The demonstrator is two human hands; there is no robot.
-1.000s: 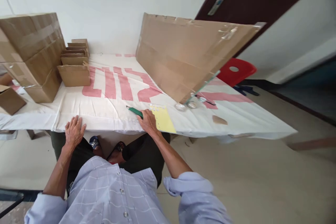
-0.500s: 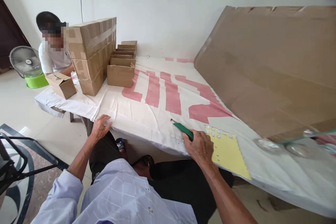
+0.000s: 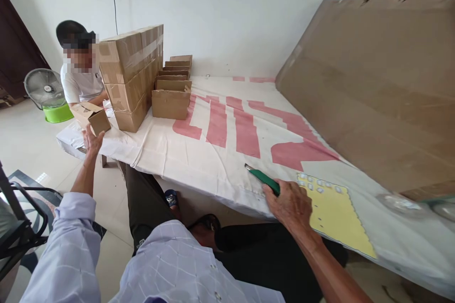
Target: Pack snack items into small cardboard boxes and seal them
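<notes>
My left hand [image 3: 93, 142] is at the near side of a small cardboard box [image 3: 100, 122] at the table's left end, fingers apart; whether it touches the box is unclear. My right hand [image 3: 292, 202] is wrapped round a green tool [image 3: 263, 181] with a metal tip pointing up and left, over the white cloth. Just right of that hand lies a yellow sheet [image 3: 336, 218] bearing several small pale pieces along its far edge.
Taped cartons [image 3: 130, 75] are stacked at the left, beside a row of open boxes [image 3: 171, 104]. A large cardboard panel [image 3: 377, 85] leans at the right. Across the table's left end sits a person in a dark cap [image 3: 83, 80]. A fan [image 3: 47, 87] stands behind.
My left hand has moved left and forward from the table's front edge to the small box. The view has shifted slightly, and my right hand still holds the green tool.
</notes>
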